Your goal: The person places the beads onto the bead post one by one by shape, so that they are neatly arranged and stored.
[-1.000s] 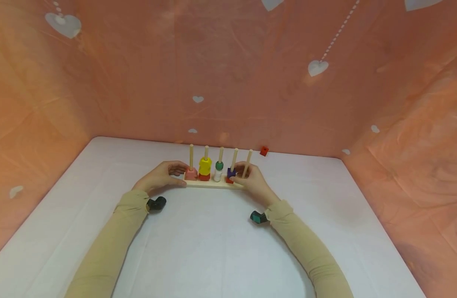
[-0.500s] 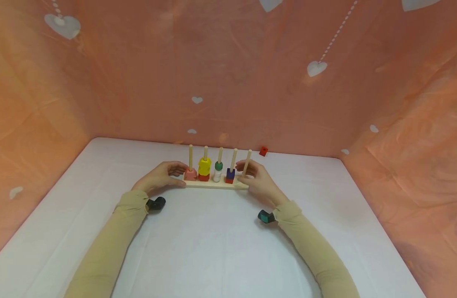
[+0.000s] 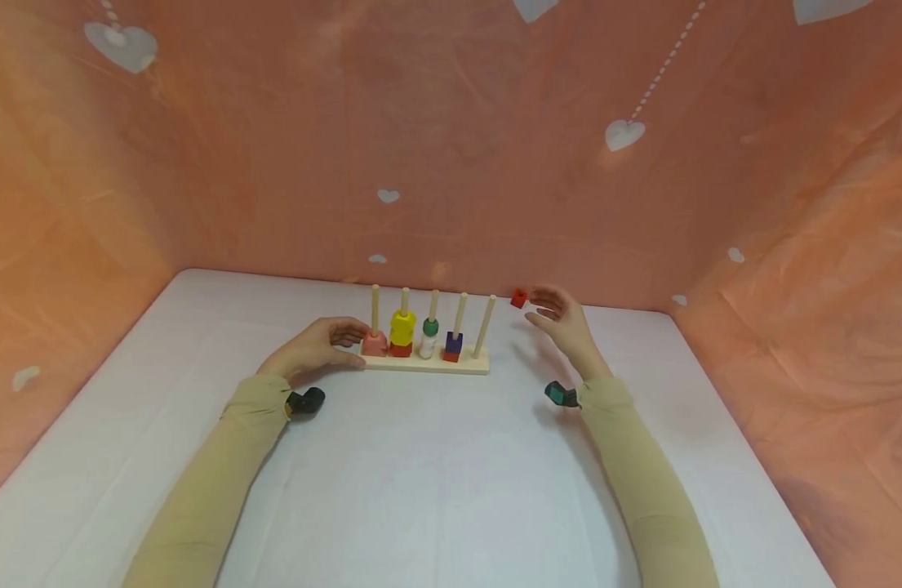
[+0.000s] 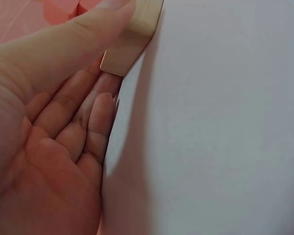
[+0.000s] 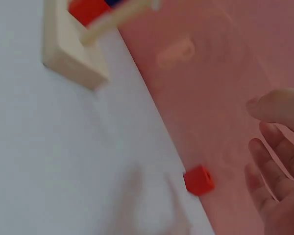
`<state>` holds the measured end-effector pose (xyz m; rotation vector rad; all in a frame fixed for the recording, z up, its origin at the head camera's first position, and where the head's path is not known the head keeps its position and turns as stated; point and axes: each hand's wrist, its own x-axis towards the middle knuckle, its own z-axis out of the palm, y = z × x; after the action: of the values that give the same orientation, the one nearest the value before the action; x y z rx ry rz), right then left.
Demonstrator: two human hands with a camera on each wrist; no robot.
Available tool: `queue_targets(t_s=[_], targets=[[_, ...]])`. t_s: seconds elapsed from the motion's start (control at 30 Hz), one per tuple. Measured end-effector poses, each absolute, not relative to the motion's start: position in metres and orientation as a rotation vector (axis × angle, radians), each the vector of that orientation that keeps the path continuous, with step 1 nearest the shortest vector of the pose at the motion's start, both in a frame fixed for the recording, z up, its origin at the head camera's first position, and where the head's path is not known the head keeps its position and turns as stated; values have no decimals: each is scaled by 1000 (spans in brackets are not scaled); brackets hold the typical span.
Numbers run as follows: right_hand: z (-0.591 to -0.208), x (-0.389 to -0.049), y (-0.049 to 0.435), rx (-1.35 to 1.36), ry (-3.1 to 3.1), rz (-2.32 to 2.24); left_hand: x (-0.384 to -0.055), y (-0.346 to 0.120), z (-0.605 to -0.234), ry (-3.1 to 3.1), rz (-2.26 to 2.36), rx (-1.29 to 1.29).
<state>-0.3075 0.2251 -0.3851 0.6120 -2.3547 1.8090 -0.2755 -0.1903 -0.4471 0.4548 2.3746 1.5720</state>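
A wooden peg stacker [image 3: 426,367] with several upright pegs stands on the table. My left hand [image 3: 313,349] holds its left end, thumb on the near side and fingers behind; the left wrist view shows the thumb on the wooden base [image 4: 126,55]. From left, the pegs carry a pink bead [image 3: 375,344], yellow beads [image 3: 402,328] over a red one, a green bead [image 3: 431,327] over white, and a blue bead [image 3: 454,341] over red. The rightmost peg [image 3: 484,327] is bare. My right hand [image 3: 566,324], fingers spread and holding nothing, is just right of a loose red cube bead [image 3: 519,298].
The white table [image 3: 421,490] ends at an orange cloth backdrop [image 3: 458,163] with white hearts. The loose red bead lies at the table's far edge, against the cloth. Black cameras [image 3: 306,401] are worn on both wrists.
My right hand has left the blue bead and the peg stacker's right end, moving right and away to the loose red bead. My left hand stays on the stacker.
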Motion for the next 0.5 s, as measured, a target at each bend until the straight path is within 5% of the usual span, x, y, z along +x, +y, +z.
queue_targets(t_s=[0.5], targets=[[-411,-355,238,425,-2520,1640,-271,-190,-443,2371,1587,440]])
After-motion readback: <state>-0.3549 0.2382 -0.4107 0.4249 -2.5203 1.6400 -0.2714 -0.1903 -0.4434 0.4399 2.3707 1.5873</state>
